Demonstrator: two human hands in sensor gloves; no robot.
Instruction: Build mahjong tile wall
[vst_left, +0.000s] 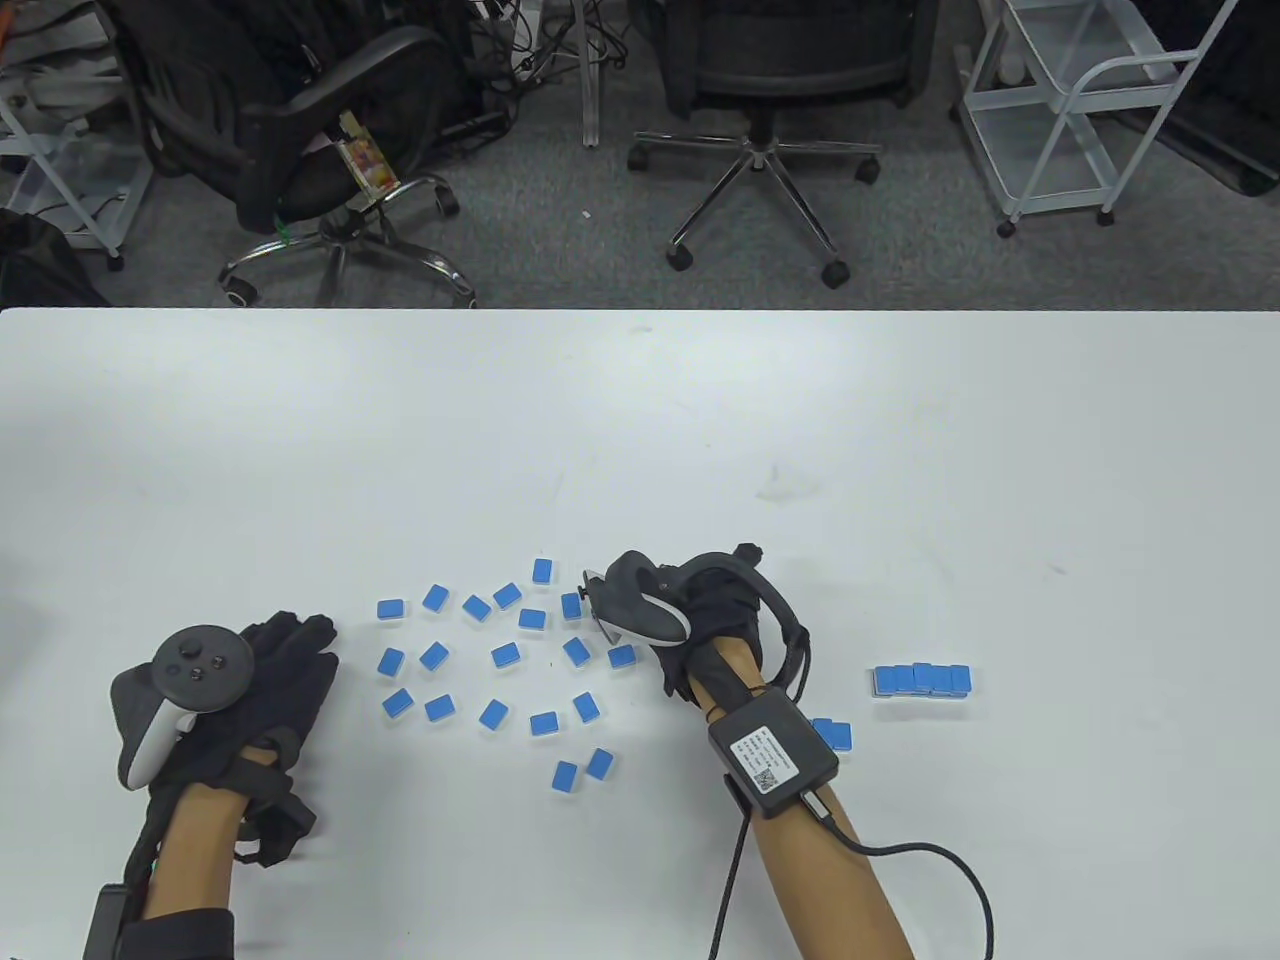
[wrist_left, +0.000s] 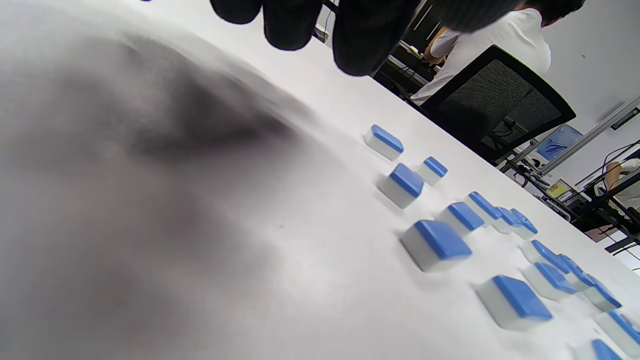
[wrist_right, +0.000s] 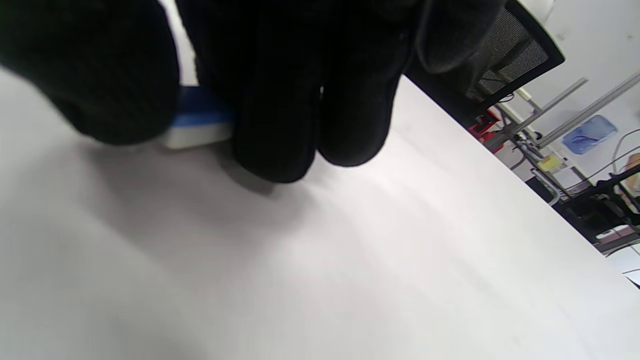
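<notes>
Several loose blue-backed mahjong tiles (vst_left: 505, 655) lie face down at the table's front centre, seen close up as a scatter of tiles (wrist_left: 435, 245) in the left wrist view. A short tile wall (vst_left: 922, 680) stands in a row at the right, with two more tiles (vst_left: 832, 735) beside my right forearm. My right hand (vst_left: 700, 610) is over the scatter's right edge. In the right wrist view its thumb (wrist_right: 100, 75) and fingers (wrist_right: 280, 100) pinch one tile (wrist_right: 200, 120) on the table. My left hand (vst_left: 290, 660) rests flat left of the scatter, fingers (wrist_left: 365, 35) straight, holding nothing.
The white table (vst_left: 640, 420) stretches bare behind the tiles. Beyond its far edge stand office chairs (vst_left: 770, 90) and a white cart (vst_left: 1080, 110). A black box (vst_left: 772, 755) with a cable sits on my right wrist. A person in a white shirt (wrist_left: 480, 45) sits behind.
</notes>
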